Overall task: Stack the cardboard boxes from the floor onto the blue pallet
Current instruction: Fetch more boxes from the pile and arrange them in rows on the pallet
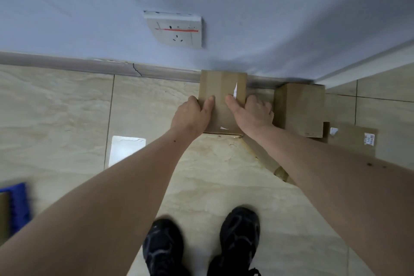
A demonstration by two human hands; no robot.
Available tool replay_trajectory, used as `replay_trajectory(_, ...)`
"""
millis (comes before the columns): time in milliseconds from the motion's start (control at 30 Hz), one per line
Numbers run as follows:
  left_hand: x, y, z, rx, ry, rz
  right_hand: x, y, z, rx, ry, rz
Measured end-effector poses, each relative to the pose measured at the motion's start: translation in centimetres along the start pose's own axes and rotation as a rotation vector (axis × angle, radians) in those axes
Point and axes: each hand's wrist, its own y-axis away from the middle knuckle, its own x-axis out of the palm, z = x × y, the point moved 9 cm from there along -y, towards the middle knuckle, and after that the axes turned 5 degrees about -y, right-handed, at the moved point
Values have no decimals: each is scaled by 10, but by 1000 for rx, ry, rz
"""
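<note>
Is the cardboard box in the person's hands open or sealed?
Sealed: the cardboard box has its top flaps flat and taped, gripped by the left hand and right hand.

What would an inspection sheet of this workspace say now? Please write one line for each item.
Surface: beige tiled floor, glossy, with a light reflection.
Job's things: held cardboard box by the baseboard; second box to its right; flat labelled box further right; blue pallet at the left edge, blurred.
Clutter: flat cardboard strip on the floor under the right forearm.
Grippers: left hand and right hand grip the held box on opposite sides, thumbs on top.
Cables: nothing seen.
Surroundings: grey wall, wall socket with a red line, cracked baseboard, black shoes.
</note>
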Motion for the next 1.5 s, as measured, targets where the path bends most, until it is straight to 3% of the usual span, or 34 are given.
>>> replay_trajectory(167,-45,45,9,-11,174,25,-13,59,21,108,-410,113)
replay_trajectory(333,-80,91,18,-19,285,60,-16,107,47,65,-566,104)
replay_trajectory(567,-122,146,36,-7,333,17,-23,162,77,-18,-552,29)
replay_trajectory(900,-147,240,107,-51,439,-107,11,251,106,-159,-465,54)
replay_trajectory(1233,-174,342,242,-138,567,-211,101,373,152,-274,-349,150)
replay_trajectory(1500,-216,403,382,-152,659,-303,213,466,214,-357,-315,210)
